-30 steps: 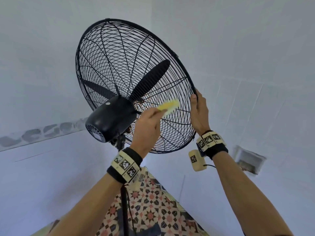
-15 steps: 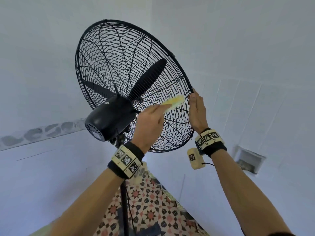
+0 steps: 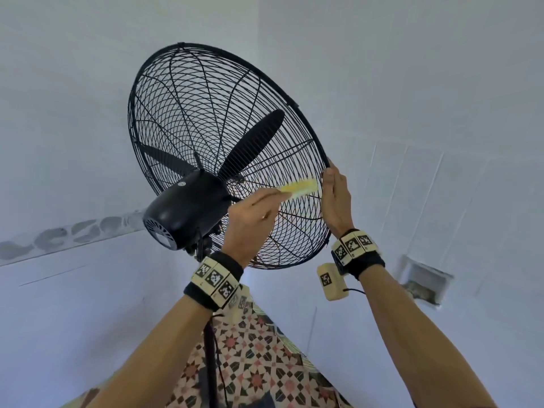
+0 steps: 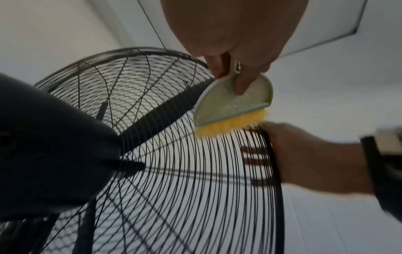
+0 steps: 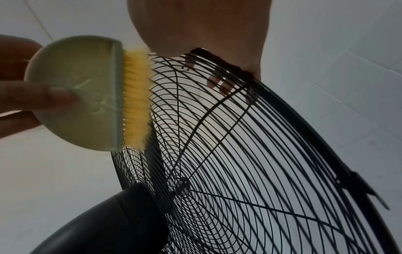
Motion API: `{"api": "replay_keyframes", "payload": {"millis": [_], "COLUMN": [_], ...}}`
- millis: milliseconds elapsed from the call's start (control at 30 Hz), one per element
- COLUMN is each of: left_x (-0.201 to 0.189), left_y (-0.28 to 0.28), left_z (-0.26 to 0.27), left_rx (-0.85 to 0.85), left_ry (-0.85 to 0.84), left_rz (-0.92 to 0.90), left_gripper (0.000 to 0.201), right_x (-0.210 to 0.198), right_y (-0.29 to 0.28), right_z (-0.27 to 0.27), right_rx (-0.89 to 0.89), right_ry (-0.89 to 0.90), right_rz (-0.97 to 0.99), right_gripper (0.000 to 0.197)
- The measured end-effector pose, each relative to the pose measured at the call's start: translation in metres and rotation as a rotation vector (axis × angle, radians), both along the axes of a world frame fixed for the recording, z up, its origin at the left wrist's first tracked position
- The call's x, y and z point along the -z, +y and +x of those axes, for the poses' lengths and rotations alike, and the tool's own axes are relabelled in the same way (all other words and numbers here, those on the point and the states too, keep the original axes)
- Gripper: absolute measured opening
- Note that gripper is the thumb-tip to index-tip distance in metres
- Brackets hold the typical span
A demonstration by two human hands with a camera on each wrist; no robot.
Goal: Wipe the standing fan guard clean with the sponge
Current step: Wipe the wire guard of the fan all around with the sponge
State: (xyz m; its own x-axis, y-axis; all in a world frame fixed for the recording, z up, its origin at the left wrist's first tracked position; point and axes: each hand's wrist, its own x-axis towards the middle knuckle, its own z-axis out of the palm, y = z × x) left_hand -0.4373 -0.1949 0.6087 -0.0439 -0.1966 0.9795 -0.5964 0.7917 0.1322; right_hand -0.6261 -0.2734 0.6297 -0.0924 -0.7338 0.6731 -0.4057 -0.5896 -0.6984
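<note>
Two white walls (image 3: 88,83), patterned tile floor (image 3: 259,363).

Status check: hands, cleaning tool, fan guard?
Left hand grips yellow-bristled brush, bristles on guard wires. Right hand holds guard rim. Tool looks like a brush, not a sponge. Nothing in the way.

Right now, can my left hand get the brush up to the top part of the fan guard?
Probably yes. The left hand holds the brush against the guard low, near the right hand; nothing blocks the rear wires above, though it looks a stretch.
</note>
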Motion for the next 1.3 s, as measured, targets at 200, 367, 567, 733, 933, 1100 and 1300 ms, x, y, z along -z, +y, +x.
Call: {"api": "replay_keyframes", "payload": {"millis": [200,367,567,733,933,1100,1300], "left_x": [-0.028,-0.015,-0.049,-0.016,-0.019,-0.05,0.007], "left_y": [0.014,-0.006,-0.003,-0.016,0.006,0.004,0.022], "left_z": [-0.007,-0.015,0.004,-0.007,-0.018,-0.003,-0.034], "left_rx": [0.114,0.075,-0.004,-0.109,-0.157,-0.168,-0.243], "left_ry": [0.238,0.012,0.022,-0.364,-0.398,-0.225,-0.448], "left_rz": [0.209,0.172,-0.033,0.038,-0.038,-0.047,-0.001], "left_gripper": [0.044,0.024,0.023,0.042,0.038,0.041,0.04], "right_x": [0.001,0.003,0.004,-0.002,-0.012,-0.009,-0.014], "right_y": [-0.004,-0.003,0.0,-0.012,-0.009,-0.02,-0.018], "right_z": [0.007,0.008,0.008,-0.011,-0.041,-0.041,-0.039], "right_rx": [0.003,0.044,-0.006,-0.187,-0.397,-0.446,-0.547], "right_ry": [-0.07,-0.077,-0.157,-0.224,-0.271,-0.317,-0.332], "right_rz": [-0.014,-0.013,0.028,0.162,0.293,0.319,0.319], "right_gripper": [0.061,0.079,0.058,0.048,0.029,0.028,0.032]}}
